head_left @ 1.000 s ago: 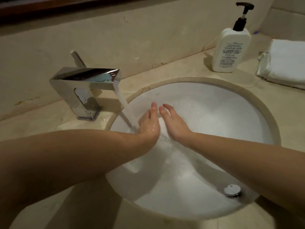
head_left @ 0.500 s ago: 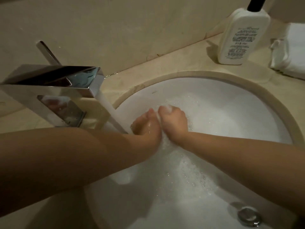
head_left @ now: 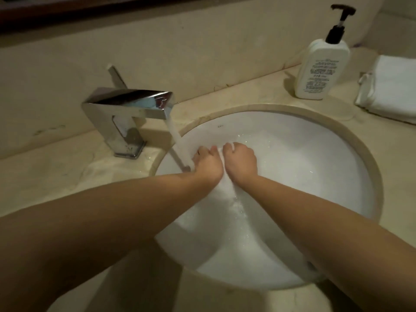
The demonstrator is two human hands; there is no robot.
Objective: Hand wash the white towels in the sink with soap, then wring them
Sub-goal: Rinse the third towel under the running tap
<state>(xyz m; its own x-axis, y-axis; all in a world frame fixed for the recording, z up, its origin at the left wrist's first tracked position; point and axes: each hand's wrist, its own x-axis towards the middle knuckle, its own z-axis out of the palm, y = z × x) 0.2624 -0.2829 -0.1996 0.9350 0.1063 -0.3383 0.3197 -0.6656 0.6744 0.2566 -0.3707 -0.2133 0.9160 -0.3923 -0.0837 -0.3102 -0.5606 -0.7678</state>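
Observation:
A wet white towel lies in the round white sink, hard to tell from the basin. My left hand and my right hand sit side by side on it at the basin's far left. Both have their fingers curled into the cloth, and a bunched fold shows between them. Water runs from the chrome tap onto the towel beside my left hand. A white pump bottle of soap stands on the counter at the back right.
A folded white towel rests on the beige stone counter at the far right, next to the bottle. The wall rises close behind the tap. My right forearm covers the drain at the basin's near right.
My fingers lay straight on the towel a second ago and have since curled into it, bunching the cloth. My head dipped closer to the sink, then rose back. The water keeps running.

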